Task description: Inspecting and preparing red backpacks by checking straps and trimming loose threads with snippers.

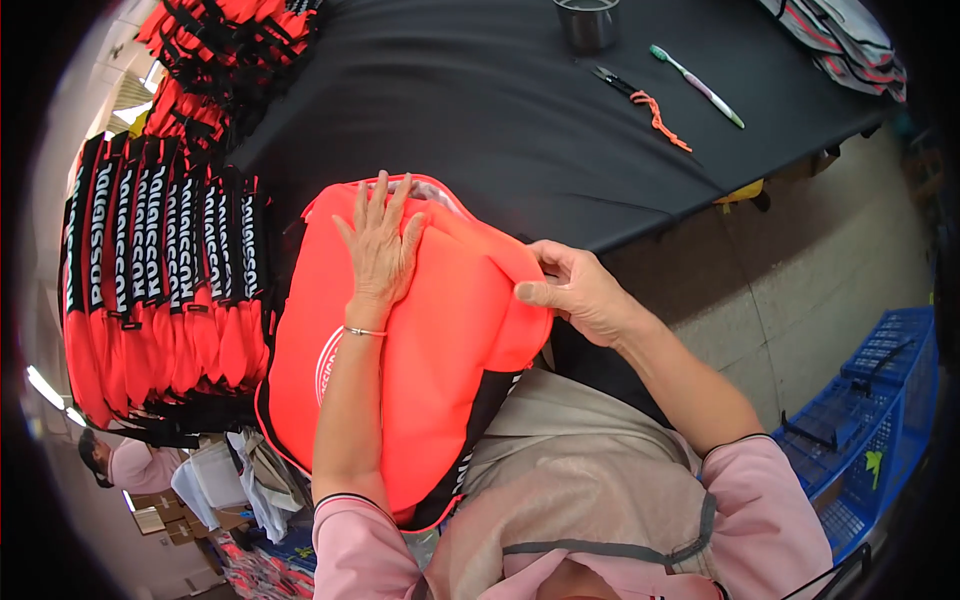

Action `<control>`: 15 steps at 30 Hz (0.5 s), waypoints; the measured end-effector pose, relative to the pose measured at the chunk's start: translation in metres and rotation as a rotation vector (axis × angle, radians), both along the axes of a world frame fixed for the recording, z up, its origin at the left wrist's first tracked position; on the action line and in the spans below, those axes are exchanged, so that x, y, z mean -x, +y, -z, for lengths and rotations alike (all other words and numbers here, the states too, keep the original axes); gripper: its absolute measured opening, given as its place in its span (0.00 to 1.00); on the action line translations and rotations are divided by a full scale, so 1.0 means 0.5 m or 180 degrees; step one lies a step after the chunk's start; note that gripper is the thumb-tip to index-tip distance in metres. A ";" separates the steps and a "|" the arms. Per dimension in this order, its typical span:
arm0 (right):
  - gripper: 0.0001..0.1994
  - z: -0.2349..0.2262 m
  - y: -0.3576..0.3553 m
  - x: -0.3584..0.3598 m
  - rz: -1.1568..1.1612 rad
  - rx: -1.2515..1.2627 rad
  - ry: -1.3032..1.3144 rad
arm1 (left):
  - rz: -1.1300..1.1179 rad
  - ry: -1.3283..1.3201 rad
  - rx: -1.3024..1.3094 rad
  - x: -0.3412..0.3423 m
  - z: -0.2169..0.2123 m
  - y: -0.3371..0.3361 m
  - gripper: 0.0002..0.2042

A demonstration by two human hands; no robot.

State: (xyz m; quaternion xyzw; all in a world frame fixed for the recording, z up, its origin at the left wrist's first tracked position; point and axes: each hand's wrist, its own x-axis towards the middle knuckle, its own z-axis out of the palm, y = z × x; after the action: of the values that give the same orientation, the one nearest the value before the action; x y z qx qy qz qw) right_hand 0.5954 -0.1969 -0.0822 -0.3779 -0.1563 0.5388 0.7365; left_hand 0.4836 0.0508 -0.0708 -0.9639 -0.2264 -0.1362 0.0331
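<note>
- Two hands are seen on one neon-orange bag (pixel 440 340), which is held partly on the near edge of the black worktop (pixel 500 110) and partly against the person's lap.
- Left hand (pixel 380 245) is laid flat on the upper part of the bag, palm down, fingers spread and pointed away from the body; a thin bracelet (pixel 364 331) is worn at the wrist.
- Right hand (pixel 575 290) is closed on the bag's right edge; the orange fabric is pinched there between thumb and fingers.
- Black trim is seen along the bag's lower edge, and a white round print near the left forearm.
- A stack of similar orange bags with black straps (pixel 160 280) is piled just left of the held bag; more are heaped at the far left corner of the worktop.
- At the far side of the worktop, well apart from the hands, a dark cup (pixel 587 22), small snips with an orange cord (pixel 640 100) and a toothbrush (pixel 698 86) are seen.
- A blue plastic crate (pixel 880 400) is seen on the floor to the right.
- Another person in pink (pixel 130 462) is partly seen at lower left.
</note>
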 end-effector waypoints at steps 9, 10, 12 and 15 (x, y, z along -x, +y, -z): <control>0.11 -0.029 0.046 0.016 0.0316 0.0371 -0.1279 | 0.0227 -0.0195 0.0216 -0.003 0.082 0.016 0.22; 0.11 -0.031 0.051 0.021 0.0423 0.0555 -0.1642 | 0.0211 -0.0223 0.0258 -0.003 0.081 0.014 0.21; 0.13 -0.015 0.071 0.025 0.0727 0.0761 -0.1963 | 0.0234 -0.0297 0.0345 -0.003 0.077 0.012 0.21; 0.09 0.004 0.087 0.039 0.1224 0.0448 -0.1540 | 0.0200 -0.0331 0.0467 0.008 0.070 0.020 0.22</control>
State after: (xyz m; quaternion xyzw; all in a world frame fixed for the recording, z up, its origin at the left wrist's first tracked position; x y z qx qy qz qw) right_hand 0.5761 -0.1532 -0.0842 -0.5678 -0.2150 0.2937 0.7383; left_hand 0.4797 0.0606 -0.1058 -0.9620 -0.2069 -0.1701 -0.0537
